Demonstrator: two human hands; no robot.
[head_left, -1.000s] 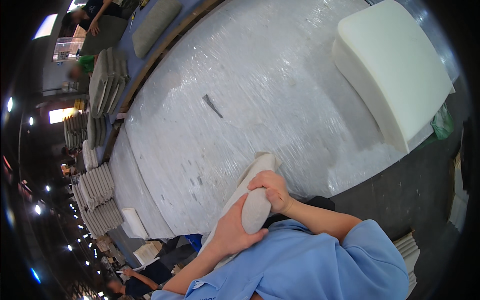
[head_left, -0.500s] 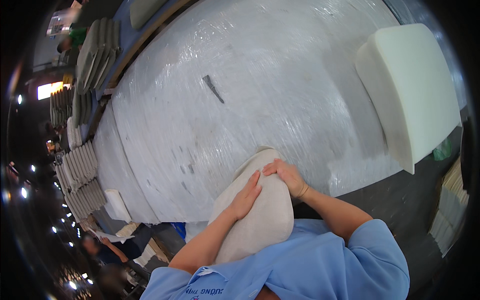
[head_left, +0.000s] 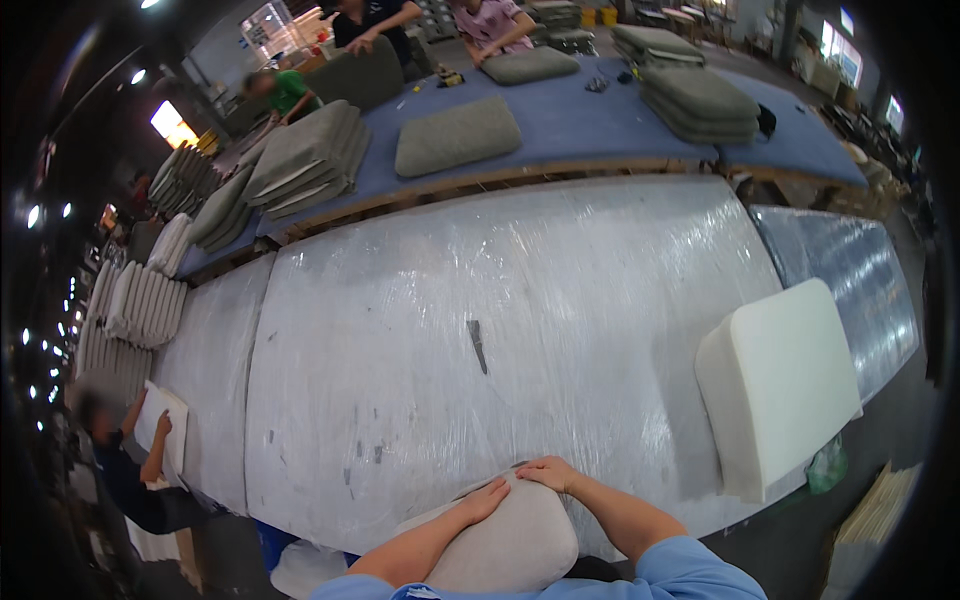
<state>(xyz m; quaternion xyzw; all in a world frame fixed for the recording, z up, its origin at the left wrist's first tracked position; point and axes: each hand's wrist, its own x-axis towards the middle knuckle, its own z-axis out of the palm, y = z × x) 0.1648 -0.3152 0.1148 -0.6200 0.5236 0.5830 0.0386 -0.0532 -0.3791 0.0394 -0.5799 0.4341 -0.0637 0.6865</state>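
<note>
A pale beige fabric-covered cushion (head_left: 510,550) leans against my body at the near edge of the plastic-wrapped table (head_left: 380,290). My left hand (head_left: 487,500) grips its upper edge, fingers close together. Just beside it, my right hand (head_left: 547,473) curls over the cushion's far corner, with the fingertips near those of the left. The cushion's lower part runs out of view behind my arms and shirt. On the table beyond my hands lies a narrow dark grey strip (head_left: 478,346).
White foam blocks (head_left: 795,380) stand at the table's right end. A blue table (head_left: 580,125) across the far side carries grey-green cushions (head_left: 458,136), with people behind it. At left, a person (head_left: 130,460) handles a white piece (head_left: 165,430) near stacked cushions (head_left: 145,305).
My view has swung up and round, bringing the blue table and people into sight. Both hands stay on the cushion, which now sits lower in view; the left hand has slid nearer its far edge.
</note>
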